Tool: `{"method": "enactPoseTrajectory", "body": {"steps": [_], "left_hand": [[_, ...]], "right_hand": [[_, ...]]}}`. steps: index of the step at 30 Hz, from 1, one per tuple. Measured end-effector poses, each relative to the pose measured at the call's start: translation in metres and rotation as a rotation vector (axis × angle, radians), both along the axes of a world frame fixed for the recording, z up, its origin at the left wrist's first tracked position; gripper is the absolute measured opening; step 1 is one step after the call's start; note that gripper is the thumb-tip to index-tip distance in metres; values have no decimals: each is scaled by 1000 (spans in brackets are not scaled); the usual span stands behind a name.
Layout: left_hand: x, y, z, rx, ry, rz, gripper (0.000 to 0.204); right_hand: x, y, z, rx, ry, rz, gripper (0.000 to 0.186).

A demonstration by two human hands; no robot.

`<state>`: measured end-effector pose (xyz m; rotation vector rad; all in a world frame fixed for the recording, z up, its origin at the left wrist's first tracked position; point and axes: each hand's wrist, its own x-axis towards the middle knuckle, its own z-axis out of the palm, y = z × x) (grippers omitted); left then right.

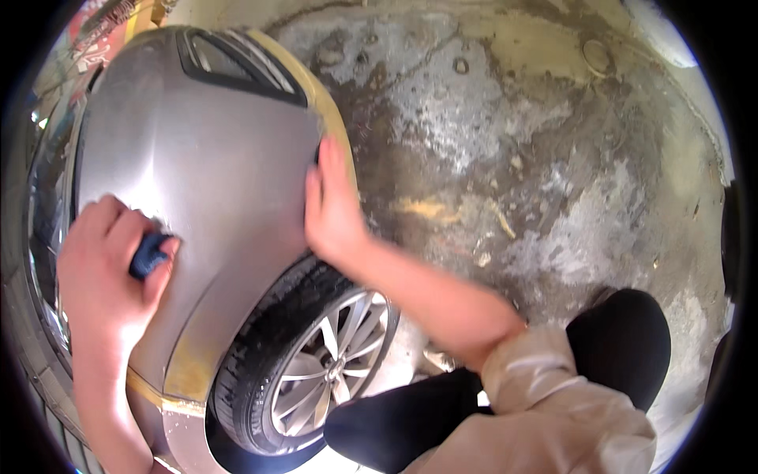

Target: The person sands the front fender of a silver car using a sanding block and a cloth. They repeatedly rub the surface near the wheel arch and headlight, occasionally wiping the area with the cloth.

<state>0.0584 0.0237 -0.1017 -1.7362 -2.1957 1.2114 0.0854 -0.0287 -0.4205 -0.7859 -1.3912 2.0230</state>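
Observation:
My left hand is closed around a small dark blue pad, over the grey car's fender and hood panel. Fingers hide most of the pad, so its exact kind does not show. At the panel's right edge, above the wheel arch, my right hand rests against the bodywork with its fingers stretched out and nothing in them. The hand is slightly blurred. Dull yellowish patches mark the paint at the lower corner of the panel.
Below the arch is the front wheel, with a black tire and a silver rim. A headlight sits at the panel's far end. Stained, rough concrete floor spreads to the right. My black-clad knees are close to the wheel.

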Motion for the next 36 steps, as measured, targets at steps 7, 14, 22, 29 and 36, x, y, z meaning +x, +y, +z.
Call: {"method": "enactPoseTrajectory", "body": {"steps": [7, 14, 22, 29, 36], "left_hand": [[2, -4, -1, -3, 4, 23, 24], [-4, -3, -5, -13, -64, -9, 25], [1, 4, -3, -3, -34, -16, 27], [1, -1, -3, -13, -28, -16, 29], [-4, -5, -7, -12, -44, -30, 26]], "right_hand": [[-42, 74, -38, -154, -7, 20, 52], [8, 12, 26, 105, -13, -28, 55], [7, 27, 23, 172, -27, 113, 60], [-33, 87, -20, -167, -38, 148, 52], [-1, 46, 5, 52, -66, 80, 53]]}}
